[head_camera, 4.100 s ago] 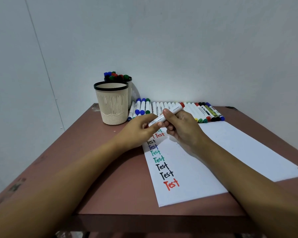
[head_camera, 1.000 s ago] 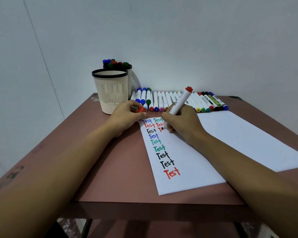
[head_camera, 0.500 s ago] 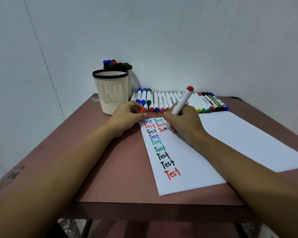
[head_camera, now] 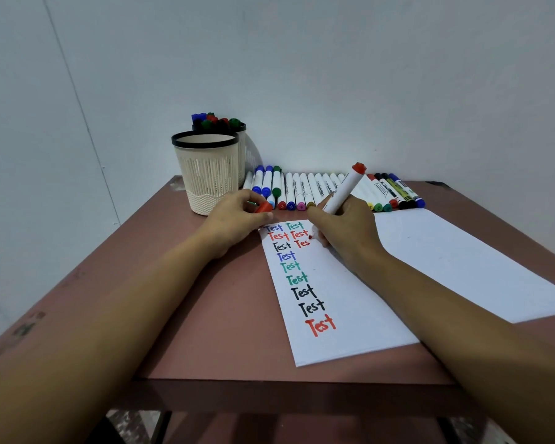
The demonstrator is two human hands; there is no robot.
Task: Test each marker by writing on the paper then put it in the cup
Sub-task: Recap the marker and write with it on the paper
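My right hand (head_camera: pixel 346 232) grips a white marker with a red end (head_camera: pixel 345 190), its tip on the white paper (head_camera: pixel 350 299) beside red letters "Tes". The paper carries several coloured "Test" words in two columns. At the paper's top left corner my left hand (head_camera: pixel 234 219) rests on the table and holds the red cap (head_camera: pixel 263 207). A cream cup with a black rim (head_camera: pixel 205 171) stands just behind my left hand. Behind it, a second cup (head_camera: pixel 237 136) is full of markers.
A row of several capped markers (head_camera: pixel 318 190) lies along the back of the reddish-brown table (head_camera: pixel 205 315), against the white wall. A second white sheet (head_camera: pixel 462 261) lies to the right, partly under the first. The table's front edge is close to me.
Four seconds ago both hands held the marker together above the paper. Since then the cap came off into my left hand, and over the last second the red word has grown letter by letter.
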